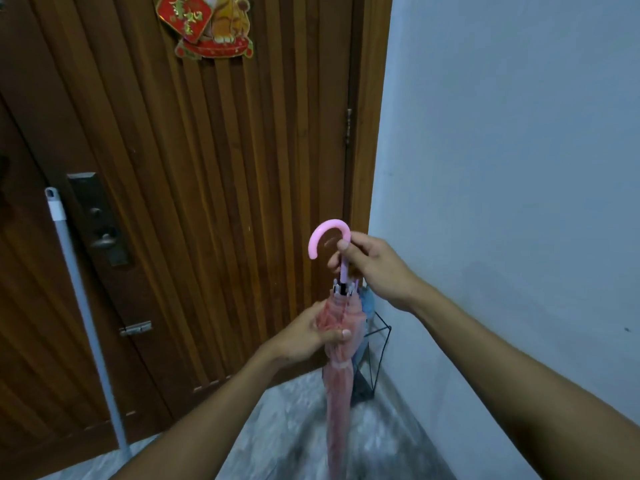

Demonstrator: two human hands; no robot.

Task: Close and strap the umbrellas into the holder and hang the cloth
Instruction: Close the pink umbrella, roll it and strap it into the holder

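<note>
From your head camera, you have the pink umbrella (341, 344) closed and standing nearly upright in front of you, its hooked handle (328, 241) at the top and its tip running out of the frame at 6 o'clock. Your right hand (372, 268) pinches the straight part of the handle just under the hook, thumb in front and fingers curled behind it. Your left hand (311, 336) wraps around the gathered canopy lower down, thumb across the front of the folds, fingers curled round the back.

Just behind the umbrella, at about 4 o'clock from your left hand, stands the black wire holder (379, 355) on the pale floor (287, 420), in the corner between the wooden door (214, 174) and the white wall (519, 168). Something blue (367, 301) shows in it, half hidden by the pink canopy.

At 9 o'clock a white pole (81, 306) leans against the door beside the dark lock plate (98, 220). A red and gold decoration (204, 24) hangs at 12 o'clock.
</note>
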